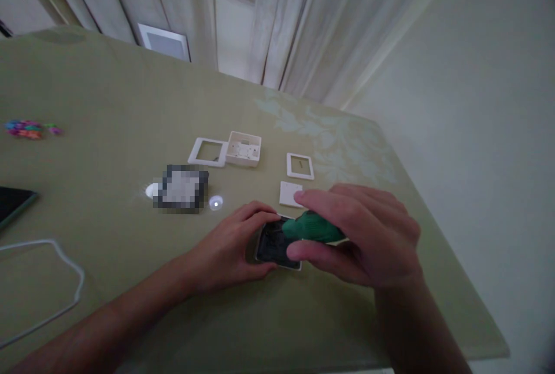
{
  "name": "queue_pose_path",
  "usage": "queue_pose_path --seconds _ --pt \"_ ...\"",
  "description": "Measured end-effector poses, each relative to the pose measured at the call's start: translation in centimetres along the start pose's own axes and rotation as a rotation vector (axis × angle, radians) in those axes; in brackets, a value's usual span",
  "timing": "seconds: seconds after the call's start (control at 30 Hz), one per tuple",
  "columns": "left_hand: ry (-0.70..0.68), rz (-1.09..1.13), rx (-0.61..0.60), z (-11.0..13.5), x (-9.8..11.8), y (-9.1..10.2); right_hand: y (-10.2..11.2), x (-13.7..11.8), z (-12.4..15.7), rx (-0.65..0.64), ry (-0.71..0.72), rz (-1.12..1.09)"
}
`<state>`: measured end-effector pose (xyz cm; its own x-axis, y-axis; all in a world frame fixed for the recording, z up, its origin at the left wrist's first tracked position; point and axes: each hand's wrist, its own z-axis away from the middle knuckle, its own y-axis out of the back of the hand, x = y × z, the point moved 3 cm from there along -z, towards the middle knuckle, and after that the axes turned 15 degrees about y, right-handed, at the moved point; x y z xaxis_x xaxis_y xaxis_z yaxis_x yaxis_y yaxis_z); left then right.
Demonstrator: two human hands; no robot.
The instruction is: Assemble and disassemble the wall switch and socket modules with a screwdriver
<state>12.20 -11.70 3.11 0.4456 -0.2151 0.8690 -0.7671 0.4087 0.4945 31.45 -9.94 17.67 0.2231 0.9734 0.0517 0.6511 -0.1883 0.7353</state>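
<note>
Clamps the right hand (364,229), nearest the camera, round a green handle (318,228), and aims its front end into a dark shell (269,247) between the hands. Grips this shell by opposite edges with left fingers and thumb, the left hand (232,244) spread across it. Cannot see the handle's working tip, nor the shell's right part, hidden behind the right thumb. Just beyond the right fingertips, shows a white plate (288,193), its corner masked by the index finger, then a small white frame (301,177) around something too tiny to identify. Beyond the left hand, shows a white box (245,159) beside another white frame (194,152). Left of that hand, shows a clear disc (215,203) and a pixelated block (182,188), any writing unreadable; farther left, a dark slab (15,203) and white cable (81,277), both cut off by the view's edge.
</note>
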Motion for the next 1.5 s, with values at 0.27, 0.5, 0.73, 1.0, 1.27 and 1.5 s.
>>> queue_pose_path --seconds 0.27,0.5,0.73,1.0,1.27,1.5 --pt "0.022 -0.017 0.019 -0.2 -0.3 0.2 0.4 -0.2 0.2 -0.061 -0.144 -0.251" --pt "0.034 -0.055 0.024 -0.1 0.0 0.4 -0.3 -0.1 0.0 -0.039 -0.033 -0.139" --pt "0.017 -0.086 0.068 -0.1 -0.2 0.4 -0.6 -0.3 0.0 -0.026 -0.020 -0.197" --pt "0.012 -0.072 0.054 -0.2 -0.3 0.5 -0.4 -0.1 0.1 -0.042 -0.066 0.031" --pt "-0.005 -0.084 0.077 -0.3 -0.7 0.4 -0.7 0.4 0.6 -0.064 -0.168 -0.221" --pt "0.013 -0.114 0.068 -0.3 -1.0 0.3 -2.5 1.0 0.3 0.055 -0.174 -0.056"
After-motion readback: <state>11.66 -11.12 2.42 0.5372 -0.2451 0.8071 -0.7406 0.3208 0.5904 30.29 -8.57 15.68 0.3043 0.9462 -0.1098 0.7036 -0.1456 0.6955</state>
